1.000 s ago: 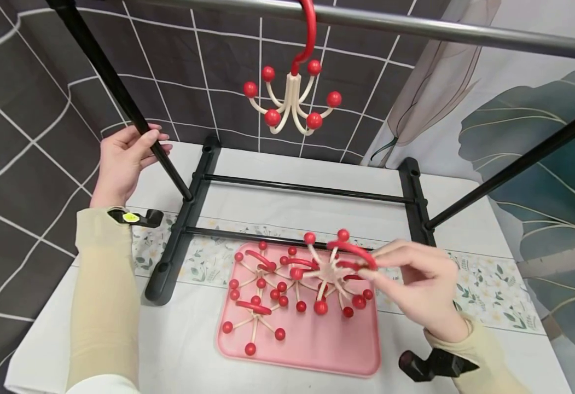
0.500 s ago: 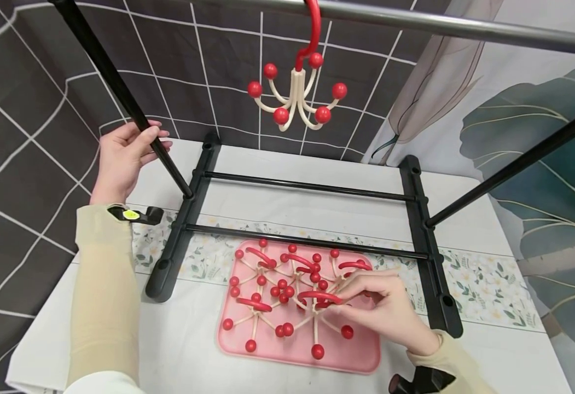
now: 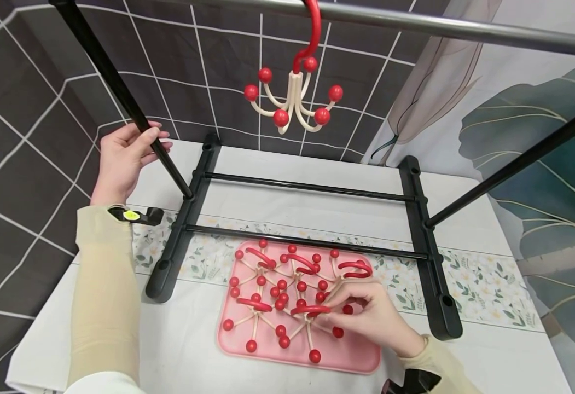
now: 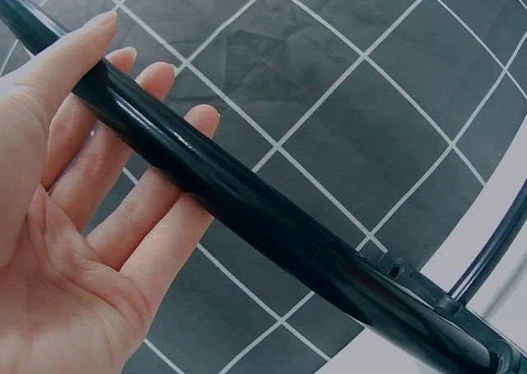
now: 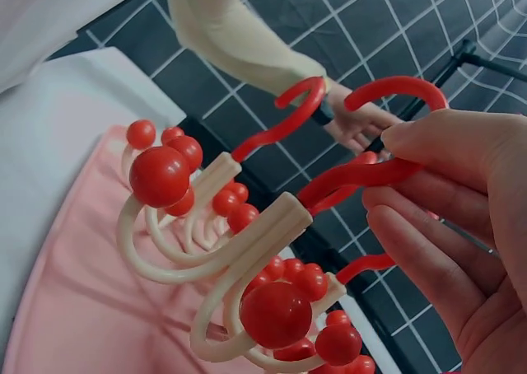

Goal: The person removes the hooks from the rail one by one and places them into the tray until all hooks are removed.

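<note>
My left hand point(image 3: 121, 161) holds the left black pole point(image 3: 115, 82) of a rack, thumb across the front and fingers behind; the left wrist view shows those fingers point(image 4: 169, 226) only loosely bent. My right hand point(image 3: 371, 314) pinches the red hook of a cream multi-arm hanger point(image 5: 263, 230) with red ball tips, low over the right front of a pink tray point(image 3: 338, 358). Several similar hangers point(image 3: 255, 314) lie in that tray, their hooks uppermost. Another such hanger point(image 3: 294, 93) hangs by its hook from the silver rail point(image 3: 405, 21).
Behind the tray stand the rack's black feet point(image 3: 432, 268), joined by two low crossbars point(image 3: 307, 189). A white cloth with a floral band point(image 3: 489, 290) covers the table. Dark checked fabric point(image 3: 179, 65) hangs at the back and left, and a leaf-patterned curtain point(image 3: 533, 191) at the right.
My right hand has moved left and down toward the tray's front, bringing the hanger down among the others. The hanging one has turned and swayed slightly. My left hand stays on the pole.
</note>
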Motion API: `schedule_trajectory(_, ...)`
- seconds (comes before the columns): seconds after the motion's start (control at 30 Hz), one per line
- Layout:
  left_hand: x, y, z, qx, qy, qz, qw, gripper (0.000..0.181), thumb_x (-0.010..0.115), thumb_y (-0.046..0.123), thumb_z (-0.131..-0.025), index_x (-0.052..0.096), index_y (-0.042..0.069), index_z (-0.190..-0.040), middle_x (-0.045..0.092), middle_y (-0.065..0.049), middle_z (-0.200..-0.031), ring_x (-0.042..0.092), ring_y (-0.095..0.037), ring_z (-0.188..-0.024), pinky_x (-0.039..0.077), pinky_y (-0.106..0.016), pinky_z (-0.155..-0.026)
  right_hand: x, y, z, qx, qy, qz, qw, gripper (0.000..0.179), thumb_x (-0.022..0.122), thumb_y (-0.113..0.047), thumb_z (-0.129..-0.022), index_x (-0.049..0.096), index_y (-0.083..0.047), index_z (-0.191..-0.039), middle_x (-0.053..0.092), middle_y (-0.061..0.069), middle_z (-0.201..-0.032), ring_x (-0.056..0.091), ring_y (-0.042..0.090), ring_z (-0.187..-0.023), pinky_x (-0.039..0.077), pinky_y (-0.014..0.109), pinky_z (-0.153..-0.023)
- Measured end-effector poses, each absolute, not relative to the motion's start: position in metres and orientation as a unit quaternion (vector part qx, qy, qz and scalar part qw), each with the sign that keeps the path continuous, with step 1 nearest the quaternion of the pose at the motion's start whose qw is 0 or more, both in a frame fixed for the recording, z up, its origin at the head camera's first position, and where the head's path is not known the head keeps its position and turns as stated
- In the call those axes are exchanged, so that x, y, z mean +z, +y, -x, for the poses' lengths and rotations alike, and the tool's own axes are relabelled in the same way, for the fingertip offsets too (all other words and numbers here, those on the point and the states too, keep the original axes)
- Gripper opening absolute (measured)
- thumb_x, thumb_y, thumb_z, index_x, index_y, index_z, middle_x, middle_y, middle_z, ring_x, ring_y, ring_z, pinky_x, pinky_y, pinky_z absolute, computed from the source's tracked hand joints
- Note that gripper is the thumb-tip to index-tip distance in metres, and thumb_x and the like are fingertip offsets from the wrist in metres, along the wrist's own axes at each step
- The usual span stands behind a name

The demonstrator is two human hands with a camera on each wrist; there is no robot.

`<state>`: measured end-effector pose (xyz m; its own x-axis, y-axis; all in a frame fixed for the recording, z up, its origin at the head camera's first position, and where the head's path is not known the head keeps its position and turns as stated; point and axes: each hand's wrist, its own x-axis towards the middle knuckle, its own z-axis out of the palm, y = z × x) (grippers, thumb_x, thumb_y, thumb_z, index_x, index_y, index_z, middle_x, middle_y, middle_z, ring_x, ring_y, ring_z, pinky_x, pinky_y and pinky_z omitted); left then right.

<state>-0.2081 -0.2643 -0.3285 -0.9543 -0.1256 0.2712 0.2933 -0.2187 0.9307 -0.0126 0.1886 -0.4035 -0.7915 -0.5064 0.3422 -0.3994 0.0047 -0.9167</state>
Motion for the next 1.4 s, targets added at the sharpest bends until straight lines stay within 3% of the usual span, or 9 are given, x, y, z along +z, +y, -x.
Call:
schedule_trajectory(0.27,-0.329,-0.265,0.208,-0.780,-0.607,0.071,0.134,0.026,0.076,0.005,-0.092,0.070,-0.007,-0.115,0.074,-0.014,-0.097,0.074,-0.024,-0.084,0.060,-0.027,-0.080,-0.409,0.186,0.012,-0.613,0.723,0.316,0.052,0.023,0.087,0.004,-0.078,0.077,-0.013,-0.090,0.074,0.000,-0.085,0.067,0.021,-0.074,0.058,0.031,-0.061)
schedule_trajectory(0.33,-0.329,-0.265,0.208,-0.780,-0.607,0.070,0.133,0.026,0.076,0.005,-0.092,0.070,-0.006,-0.115,0.074,-0.014,-0.097,0.074,-0.024,-0.084,0.060,-0.027,-0.081,-0.410,0.185,0.012,-0.605,0.730,0.314,0.053,0.021,0.088,0.000,-0.078,0.077,-0.014,-0.089,0.074,-0.002,-0.085,0.068,0.020,-0.076,0.059,0.031,-0.074)
schedule_trajectory(0.43,-0.329,-0.265,0.209,-0.780,-0.608,0.070,0.133,0.026,0.076,0.005,-0.092,0.070,-0.006,-0.115,0.074,-0.014,-0.098,0.074,-0.024,-0.085,0.060,-0.027,-0.081,-0.412,0.186,0.011,-0.598,0.736,0.312,0.060,0.021,0.089,-0.001,-0.077,0.076,-0.015,-0.087,0.074,-0.003,-0.085,0.069,0.019,-0.079,0.059,0.031,-0.078)
schedule_trajectory(0.67,-0.330,-0.267,0.209,-0.779,-0.609,0.068,0.133,0.026,0.076,0.006,-0.092,0.070,-0.006,-0.115,0.074,-0.014,-0.098,0.074,-0.023,-0.085,0.060,-0.027,-0.080,-0.412,0.189,0.009,-0.572,0.753,0.316,0.078,0.023,0.091,-0.005,-0.076,0.076,-0.019,-0.085,0.074,-0.006,-0.085,0.068,0.015,-0.081,0.057,0.033,-0.064)
schedule_trajectory(0.83,-0.331,-0.267,0.210,-0.782,-0.605,0.072,0.133,0.027,0.075,0.005,-0.093,0.069,-0.007,-0.116,0.074,-0.014,-0.098,0.075,-0.024,-0.084,0.060,-0.028,-0.080,-0.403,0.192,0.013,-0.571,0.741,0.345,0.069,0.028,0.094,-0.008,-0.073,0.078,-0.017,-0.094,0.075,-0.002,-0.093,0.070,0.018,-0.089,0.055,0.029,-0.087)
schedule_trajectory(0.97,-0.331,-0.267,0.210,-0.783,-0.603,0.075,0.133,0.028,0.075,0.004,-0.093,0.068,-0.009,-0.116,0.074,-0.015,-0.097,0.075,-0.023,-0.083,0.060,-0.028,-0.081,-0.386,0.199,0.025,-0.592,0.708,0.385,0.020,0.040,0.094,-0.001,-0.069,0.077,-0.008,-0.105,0.076,0.009,-0.100,0.072,0.023,-0.095,0.054,0.031,-0.096)
schedule_trajectory(1.07,-0.331,-0.267,0.209,-0.783,-0.603,0.076,0.134,0.029,0.075,0.004,-0.093,0.068,-0.010,-0.117,0.074,-0.014,-0.097,0.075,-0.023,-0.083,0.060,-0.028,-0.081,-0.366,0.207,0.039,-0.603,0.689,0.401,-0.038,0.044,0.092,0.004,-0.067,0.076,-0.002,-0.107,0.074,0.017,-0.103,0.072,0.025,-0.099,0.056,0.032,-0.091)
schedule_trajectory(1.2,-0.331,-0.267,0.209,-0.787,-0.598,0.079,0.132,0.029,0.074,0.004,-0.093,0.067,-0.011,-0.117,0.074,-0.015,-0.097,0.075,-0.023,-0.082,0.060,-0.028,-0.080,-0.334,0.212,0.057,-0.621,0.672,0.390,-0.102,0.044,0.089,0.015,-0.066,0.074,0.009,-0.107,0.072,0.024,-0.108,0.071,0.028,-0.106,0.054,0.035,-0.096)
schedule_trajectory(1.4,-0.331,-0.267,0.210,-0.788,-0.596,0.082,0.129,0.028,0.074,0.003,-0.094,0.067,-0.011,-0.116,0.074,-0.016,-0.097,0.075,-0.023,-0.082,0.060,-0.028,-0.081,-0.290,0.201,0.084,-0.664,0.628,0.349,-0.208,0.040,0.089,0.011,-0.071,0.067,0.023,-0.102,0.070,0.030,-0.108,0.071,0.032,-0.103,0.054,0.038,-0.097)
